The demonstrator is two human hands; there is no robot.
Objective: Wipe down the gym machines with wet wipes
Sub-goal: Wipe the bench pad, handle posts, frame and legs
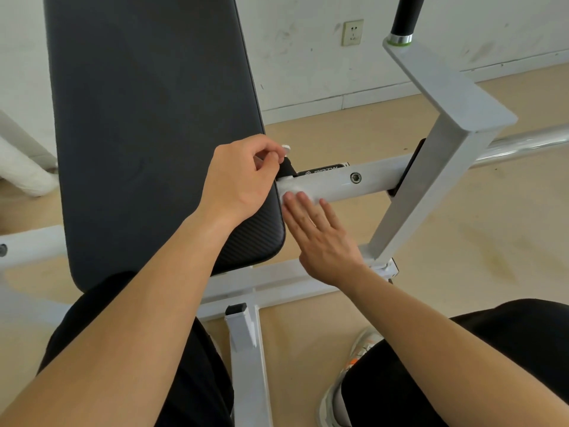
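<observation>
mid-wipe, pressing wet wipe (292, 187) on white bar (374, 179) with flat right hand (323, 241), pinching white piece (285, 148) above it with left hand (241, 177), likely sliding along next.

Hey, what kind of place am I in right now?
Most likely a gym or workout room: a black padded backrest on a white steel machine frame, a black-gripped handle and a chrome bar.

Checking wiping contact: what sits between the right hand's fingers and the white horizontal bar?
A white wet wipe, pressed flat on the white horizontal bar under the straight fingers of the right hand. The head view shows this.
</observation>
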